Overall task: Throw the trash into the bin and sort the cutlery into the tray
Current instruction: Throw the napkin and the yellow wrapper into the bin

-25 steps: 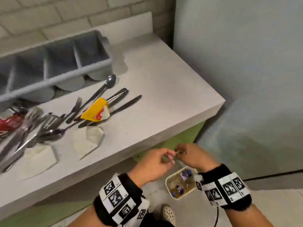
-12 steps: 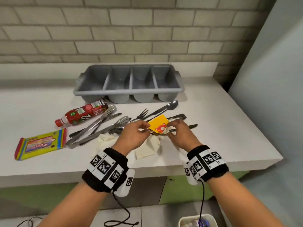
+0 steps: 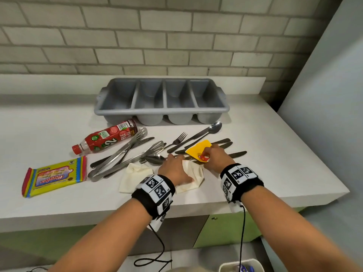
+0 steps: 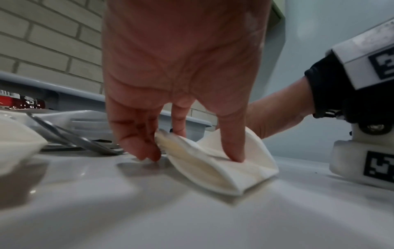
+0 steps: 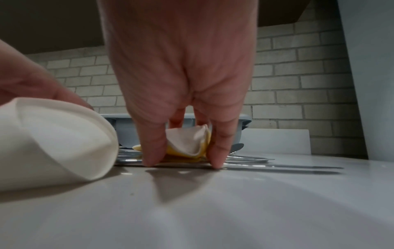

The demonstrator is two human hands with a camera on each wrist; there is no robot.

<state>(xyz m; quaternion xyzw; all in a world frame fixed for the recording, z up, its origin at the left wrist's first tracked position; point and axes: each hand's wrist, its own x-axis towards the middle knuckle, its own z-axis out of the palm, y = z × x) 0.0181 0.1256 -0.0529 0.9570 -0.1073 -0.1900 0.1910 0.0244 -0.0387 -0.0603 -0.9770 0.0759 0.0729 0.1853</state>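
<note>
My left hand (image 3: 174, 165) pinches the edge of a crumpled white napkin (image 3: 196, 173) on the counter; in the left wrist view its thumb presses into the napkin (image 4: 224, 175). Just to the right, my right hand (image 3: 211, 156) pinches a yellow wrapper (image 3: 197, 149) that lies on top of some knives (image 3: 235, 154). The right wrist view shows the wrapper (image 5: 185, 146) between thumb and finger. A spoon (image 3: 208, 131), a fork (image 3: 176, 141) and several more utensils (image 3: 125, 154) lie in a heap before the empty grey four-slot tray (image 3: 161, 111).
A second white napkin (image 3: 135, 177) lies left of my left hand. Further left are a red drink bottle (image 3: 106, 139) and a yellow candy pack (image 3: 54, 176). A white bin (image 3: 239, 266) stands on the floor below the counter edge. A grey panel rises on the right.
A second ago both hands were low over the bin on the floor. They rose to the counter; now the left has dropped onto the napkin and the right holds the yellow wrapper.
</note>
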